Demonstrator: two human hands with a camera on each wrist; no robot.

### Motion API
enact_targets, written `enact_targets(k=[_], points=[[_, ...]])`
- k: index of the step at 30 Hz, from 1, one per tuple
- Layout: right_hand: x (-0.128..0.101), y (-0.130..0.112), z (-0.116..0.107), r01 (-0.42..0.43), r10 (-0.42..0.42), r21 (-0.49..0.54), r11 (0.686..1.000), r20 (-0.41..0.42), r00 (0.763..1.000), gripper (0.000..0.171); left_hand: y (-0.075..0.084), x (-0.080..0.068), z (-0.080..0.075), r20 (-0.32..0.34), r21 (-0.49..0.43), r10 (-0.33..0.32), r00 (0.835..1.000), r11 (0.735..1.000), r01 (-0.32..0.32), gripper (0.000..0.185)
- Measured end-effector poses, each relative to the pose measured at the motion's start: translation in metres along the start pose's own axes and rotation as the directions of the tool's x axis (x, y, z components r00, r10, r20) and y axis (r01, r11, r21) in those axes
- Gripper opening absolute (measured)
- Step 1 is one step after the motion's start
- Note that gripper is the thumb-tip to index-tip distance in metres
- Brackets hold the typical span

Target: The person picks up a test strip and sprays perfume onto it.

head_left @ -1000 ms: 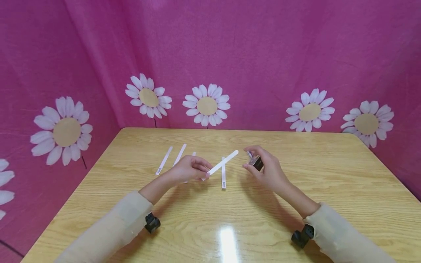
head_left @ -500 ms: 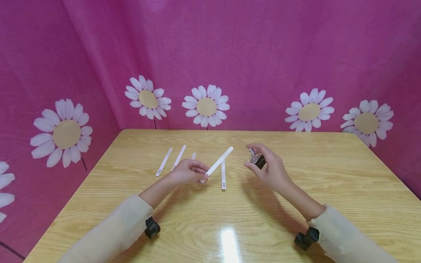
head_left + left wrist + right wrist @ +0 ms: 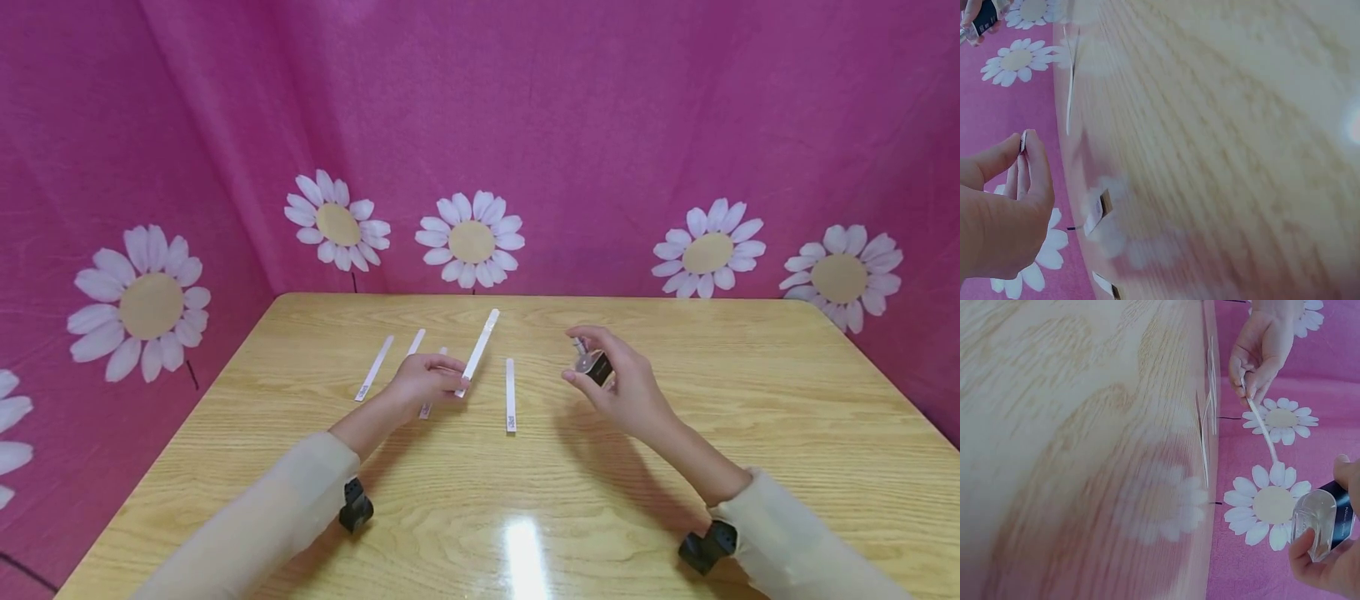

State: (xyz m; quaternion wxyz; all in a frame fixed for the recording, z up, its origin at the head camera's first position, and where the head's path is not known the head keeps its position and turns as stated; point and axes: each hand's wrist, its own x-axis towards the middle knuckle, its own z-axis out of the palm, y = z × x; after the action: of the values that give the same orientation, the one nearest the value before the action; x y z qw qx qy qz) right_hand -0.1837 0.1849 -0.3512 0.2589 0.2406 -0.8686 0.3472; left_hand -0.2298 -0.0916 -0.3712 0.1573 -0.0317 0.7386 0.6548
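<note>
My left hand (image 3: 423, 383) pinches a white perfume test strip (image 3: 480, 346) by its near end, between thumb and fingers. The strip slants up and away, raised off the table. In the left wrist view the strip (image 3: 1023, 142) shows only edge-on between the fingertips. To the right, my right hand (image 3: 633, 387) grips a small glass perfume bottle (image 3: 597, 367) with a black band. Its index finger lies at the spray top, and the bottle tilts toward the left hand. The right wrist view shows the clear glass of the bottle (image 3: 1315, 519) between thumb and fingers.
On the wooden table (image 3: 450, 517) lies a test strip (image 3: 511, 396) between the two hands. Several more lie to the left, among them a strip (image 3: 373, 369) at the far left and a strip (image 3: 426, 412) partly under the left hand. Behind hangs a pink flowered curtain (image 3: 585, 150).
The held strip has swung from pointing at the bottle to pointing more up and away, moving left off the strip on the table. The right hand with the bottle has shifted slightly right.
</note>
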Motion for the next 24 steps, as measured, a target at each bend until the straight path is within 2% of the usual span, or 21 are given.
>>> enact_targets(k=[4, 11, 14, 17, 20, 24], points=[[-0.001, 0.001, -0.001, -0.002, 0.002, 0.009, 1.000, 0.000, 1.000, 0.050, -0.004, 0.006, 0.002, -0.041, 0.008, -0.017, 0.999, 1.000, 0.017, 0.031], [-0.004, 0.006, -0.003, -0.003, 0.003, 0.012, 1.000, -0.002, 1.000, 0.050, -0.009, 0.012, 0.004, -0.114, 0.050, -0.083, 0.990, 0.995, 0.089, 0.028], [-0.005, 0.008, -0.004, -0.003, 0.003, 0.011, 1.000, -0.006, 1.000, 0.051, -0.008, 0.012, 0.005, -0.148, 0.078, -0.081, 0.986, 0.993, 0.093, 0.027], [-0.006, 0.008, -0.005, -0.003, 0.004, 0.015, 1.000, -0.006, 1.000, 0.051, -0.006, 0.010, 0.004, -0.183, 0.155, -0.055, 0.981, 0.984, 0.085, 0.024], [-0.006, 0.008, -0.006, 0.001, -0.001, 0.019, 1.000, 0.001, 1.000, 0.052, -0.004, 0.008, 0.004, -0.213, 0.286, -0.003, 0.977, 0.956, 0.065, 0.020], [-0.005, 0.008, -0.007, 0.006, -0.007, 0.017, 1.000, 0.004, 1.000, 0.051, -0.001, 0.005, 0.003, -0.224, 0.474, 0.095, 0.970, 0.880, 0.023, 0.016]])
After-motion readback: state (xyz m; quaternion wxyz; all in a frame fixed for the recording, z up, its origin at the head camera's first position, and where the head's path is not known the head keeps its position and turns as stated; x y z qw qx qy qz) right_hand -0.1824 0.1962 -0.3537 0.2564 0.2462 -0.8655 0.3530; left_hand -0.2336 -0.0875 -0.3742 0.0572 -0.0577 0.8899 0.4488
